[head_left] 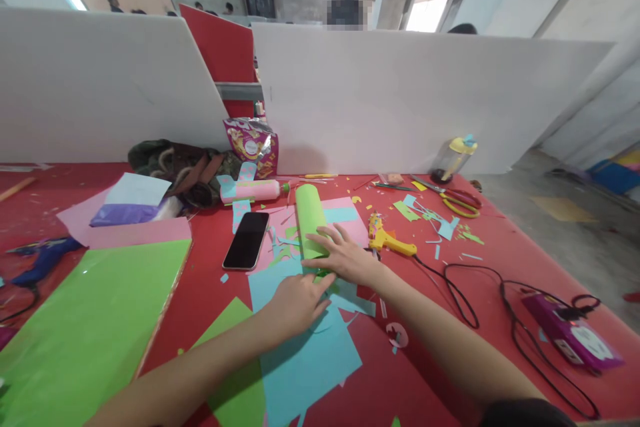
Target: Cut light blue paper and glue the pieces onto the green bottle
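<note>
A rolled tube of bright green paper lies on the table in the middle of the head view, pointing away from me. My right hand rests across its near part, fingers stretched and spread over the paper. Just below, my left hand has its index finger reaching toward the tube's near end, close to my right hand. Whether that fingertip presses on the paper is hard to make out. Under my left hand lies a light blue sheet, and a pink sheet sits partly beneath the tube.
Left of the tube are a phone and a pink bottle. A yellow glue gun lies to the right, its cord running to a purple power strip. Scissors, paper scraps and a green-covered board surround the work.
</note>
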The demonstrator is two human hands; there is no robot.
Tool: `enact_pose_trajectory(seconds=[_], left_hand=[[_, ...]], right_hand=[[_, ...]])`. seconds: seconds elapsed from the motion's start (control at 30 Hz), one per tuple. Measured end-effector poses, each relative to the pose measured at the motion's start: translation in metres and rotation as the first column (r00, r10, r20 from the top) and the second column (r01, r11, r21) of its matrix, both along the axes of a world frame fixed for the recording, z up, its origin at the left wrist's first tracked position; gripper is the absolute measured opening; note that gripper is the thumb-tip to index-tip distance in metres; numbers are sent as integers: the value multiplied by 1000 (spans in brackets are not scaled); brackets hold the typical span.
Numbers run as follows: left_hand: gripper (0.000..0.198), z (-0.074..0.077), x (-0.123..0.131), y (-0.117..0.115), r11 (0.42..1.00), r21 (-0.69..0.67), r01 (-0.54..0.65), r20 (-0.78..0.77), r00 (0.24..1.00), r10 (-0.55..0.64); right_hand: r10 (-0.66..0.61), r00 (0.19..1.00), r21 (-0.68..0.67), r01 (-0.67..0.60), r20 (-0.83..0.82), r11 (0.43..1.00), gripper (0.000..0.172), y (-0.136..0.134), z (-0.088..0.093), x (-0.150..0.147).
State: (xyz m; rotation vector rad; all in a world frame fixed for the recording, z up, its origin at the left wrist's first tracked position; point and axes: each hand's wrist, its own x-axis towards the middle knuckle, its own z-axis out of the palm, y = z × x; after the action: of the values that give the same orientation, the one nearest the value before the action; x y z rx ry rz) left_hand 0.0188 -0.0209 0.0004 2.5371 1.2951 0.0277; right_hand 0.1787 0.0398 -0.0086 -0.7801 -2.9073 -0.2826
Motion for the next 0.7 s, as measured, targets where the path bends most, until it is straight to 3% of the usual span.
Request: enact_pose_trajectory(seconds=[0.07, 0.4, 0.7], left_hand=[[35, -2, -1, 3, 997, -78, -18, 71, 997, 24], [26, -10, -8, 30, 988, -157, -6, 425, 902, 73], [31, -33, -25, 55, 980, -192, 52, 542, 838, 62]], right_hand=[[-7, 1000, 0, 7, 18, 1000, 37, -1, -1, -2], [-135, 991, 22, 135, 6, 991, 35, 7, 2, -2], [-179, 983, 36, 179, 26, 983, 40, 28, 2, 3]])
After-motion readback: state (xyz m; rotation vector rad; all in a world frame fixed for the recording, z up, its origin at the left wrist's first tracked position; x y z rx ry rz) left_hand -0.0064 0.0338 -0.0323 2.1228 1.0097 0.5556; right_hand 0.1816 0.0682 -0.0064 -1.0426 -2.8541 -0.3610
